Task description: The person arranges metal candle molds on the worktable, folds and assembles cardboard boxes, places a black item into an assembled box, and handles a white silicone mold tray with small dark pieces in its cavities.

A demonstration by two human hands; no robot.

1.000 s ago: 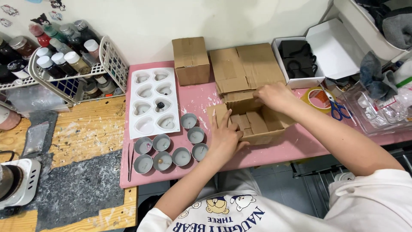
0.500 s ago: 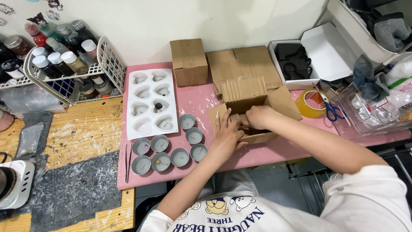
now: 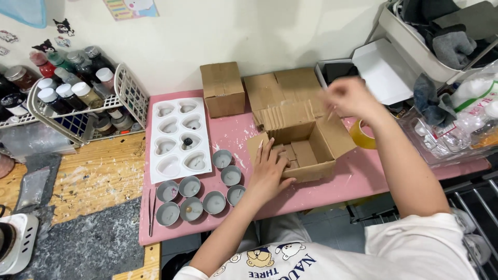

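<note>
The left hand (image 3: 268, 171) lies flat with fingers spread on the near-left corner of the open cardboard box (image 3: 306, 150), its grip wide and holding nothing, only pressing on the flap. The right hand (image 3: 350, 97) is raised at about one o'clock from the box, blurred, its grip narrow with fingertips pinched; whether it holds anything I cannot tell. The box sits on the pink worktop (image 3: 233, 135). At nine o'clock from the left hand stand small round metal cups (image 3: 199, 194), and beyond them a white heart-shaped mould (image 3: 180, 139). A closed small box (image 3: 222, 88) sits at eleven o'clock, a tape roll (image 3: 362, 136) at three o'clock.
</note>
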